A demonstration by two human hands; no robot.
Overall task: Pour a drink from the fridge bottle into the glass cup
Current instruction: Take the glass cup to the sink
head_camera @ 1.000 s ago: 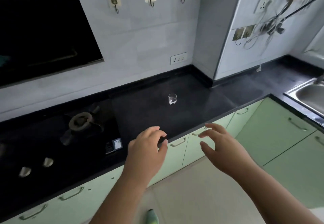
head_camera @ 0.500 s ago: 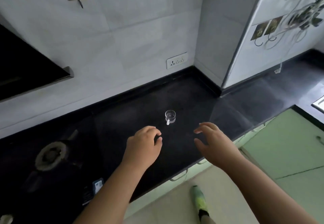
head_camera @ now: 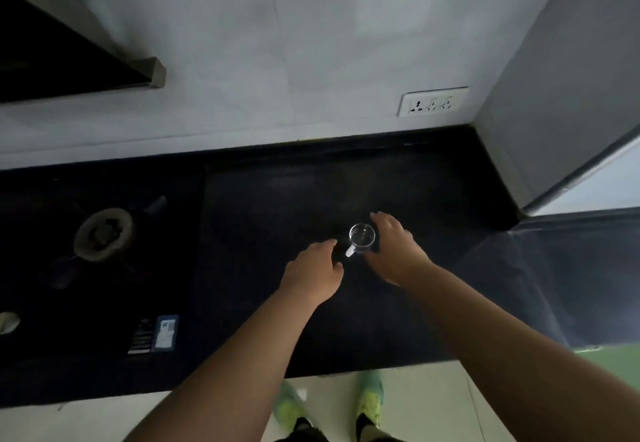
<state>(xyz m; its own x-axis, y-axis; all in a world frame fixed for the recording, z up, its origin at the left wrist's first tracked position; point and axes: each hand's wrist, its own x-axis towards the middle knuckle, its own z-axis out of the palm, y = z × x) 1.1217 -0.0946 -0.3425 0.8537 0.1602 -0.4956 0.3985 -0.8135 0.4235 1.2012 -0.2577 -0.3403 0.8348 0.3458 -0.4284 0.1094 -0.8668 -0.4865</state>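
The glass cup (head_camera: pixel 362 235) stands upright on the dark desk (head_camera: pixel 270 206), about midway between the front edge and the back wall, to the right of the gas burner (head_camera: pixel 104 234). Its small handle points toward the front edge and slightly left, which puts it in the gap between the two hands. It looks empty, though the clear glass on the dark top makes that hard to be sure of.

The right hand (head_camera: pixel 393 249) curves around the cup's right side with its fingers spread and its thumb low near the base. It seems to be cradling the cup, but whether the fingers actually touch the glass cannot be told. The left hand (head_camera: pixel 313 270) hovers just left of the handle, its fingers relaxed and holding nothing. The two hands are apart, framing the cup, probably to steady or lift it.

No bottle is in view, so pouring has not begun.
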